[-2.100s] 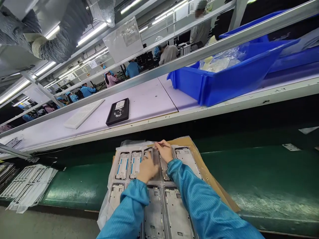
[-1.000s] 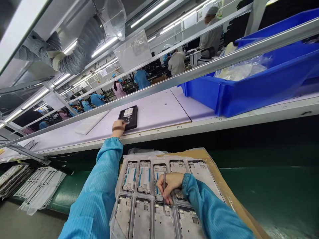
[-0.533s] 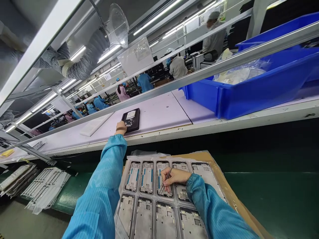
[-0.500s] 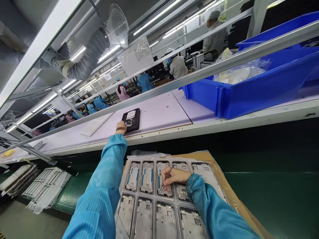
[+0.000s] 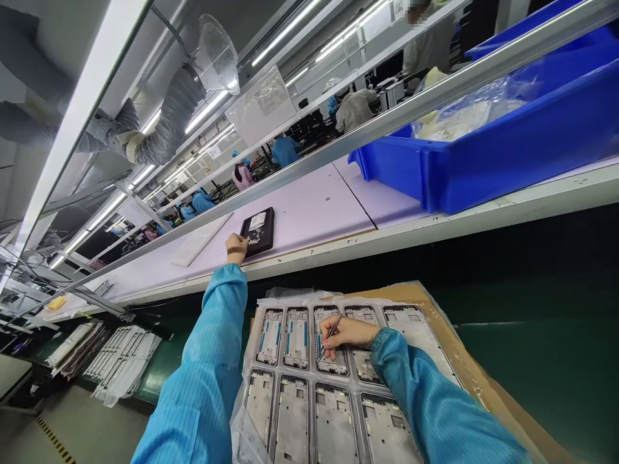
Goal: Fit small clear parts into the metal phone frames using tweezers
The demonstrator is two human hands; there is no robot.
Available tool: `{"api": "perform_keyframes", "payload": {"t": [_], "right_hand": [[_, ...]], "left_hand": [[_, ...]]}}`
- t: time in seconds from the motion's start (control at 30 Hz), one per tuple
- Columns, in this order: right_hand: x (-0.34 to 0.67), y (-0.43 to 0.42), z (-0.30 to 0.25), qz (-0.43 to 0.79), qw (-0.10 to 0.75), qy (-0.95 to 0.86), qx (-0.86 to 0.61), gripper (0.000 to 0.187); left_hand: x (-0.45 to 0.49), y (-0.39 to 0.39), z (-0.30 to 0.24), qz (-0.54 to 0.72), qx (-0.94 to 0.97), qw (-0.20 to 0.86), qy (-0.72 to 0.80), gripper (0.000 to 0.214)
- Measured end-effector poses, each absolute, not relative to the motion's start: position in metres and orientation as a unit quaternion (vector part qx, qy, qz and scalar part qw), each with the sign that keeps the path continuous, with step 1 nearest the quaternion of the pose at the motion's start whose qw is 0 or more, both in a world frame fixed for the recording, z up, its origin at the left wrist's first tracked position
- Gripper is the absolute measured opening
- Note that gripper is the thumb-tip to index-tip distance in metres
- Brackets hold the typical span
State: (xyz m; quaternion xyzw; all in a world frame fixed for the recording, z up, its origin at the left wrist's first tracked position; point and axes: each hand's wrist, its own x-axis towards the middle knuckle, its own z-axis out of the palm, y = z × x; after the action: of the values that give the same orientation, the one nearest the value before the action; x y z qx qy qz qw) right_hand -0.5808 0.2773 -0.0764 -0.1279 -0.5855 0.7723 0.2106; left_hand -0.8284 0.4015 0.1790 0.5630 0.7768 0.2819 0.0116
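Note:
My left hand point(image 5: 236, 248) is closed at the left edge of a small black tray point(image 5: 267, 235) on the shelf. The tray holds a white packet point(image 5: 258, 221) and several tiny white pieces. Pinched in my right hand point(image 5: 345, 334) is a pair of tweezers point(image 5: 334, 327), its tips pointing down at a phone frame point(image 5: 338, 368) in the upper row. Several metal phone frames lie in rows in a translucent tray point(image 5: 312, 376). Blue strips show on two frames at the upper left point(image 5: 296, 341); my right hand covers part of the third.
A blue bin point(image 5: 483, 167) with plastic bags stands on the shelf point(image 5: 314, 212) at the right. A white slab point(image 5: 198, 245) lies left of the black tray. Cardboard point(image 5: 435, 316) lies under the frames. Stacked trays point(image 5: 126, 361) are at lower left. Several people work behind.
The camera view has shifted slightly, moving the frames right in the picture. My right hand with the tweezers remains over the third frame; the tweezers' tips sit higher on it. My left hand stays at the black tray.

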Motion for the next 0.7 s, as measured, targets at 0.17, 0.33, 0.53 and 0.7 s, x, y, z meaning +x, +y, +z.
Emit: {"api": "perform_keyframes", "payload": {"t": [0.17, 0.33, 0.53, 0.7], "right_hand": [[-0.584, 0.276, -0.082, 0.772, 0.215, -0.581, -0.144, 0.044], [-0.591, 0.263, -0.049, 0.756, 0.251, -0.583, -0.163, 0.045], [-0.576, 0.209, 0.057, 0.614, 0.461, -0.613, -0.186, 0.026], [-0.556, 0.16, 0.105, 0.419, 0.586, -0.69, -0.072, 0.013]], "left_hand": [[-0.826, 0.38, 0.18, 0.419, 0.546, 0.07, 0.722, 0.019], [-0.812, 0.291, 0.161, 0.524, 0.558, 0.135, 0.629, 0.025], [-0.79, 0.154, 0.123, 0.642, 0.522, 0.302, 0.473, 0.032], [-0.775, 0.117, 0.131, 0.63, 0.541, 0.348, 0.435, 0.022]]}}
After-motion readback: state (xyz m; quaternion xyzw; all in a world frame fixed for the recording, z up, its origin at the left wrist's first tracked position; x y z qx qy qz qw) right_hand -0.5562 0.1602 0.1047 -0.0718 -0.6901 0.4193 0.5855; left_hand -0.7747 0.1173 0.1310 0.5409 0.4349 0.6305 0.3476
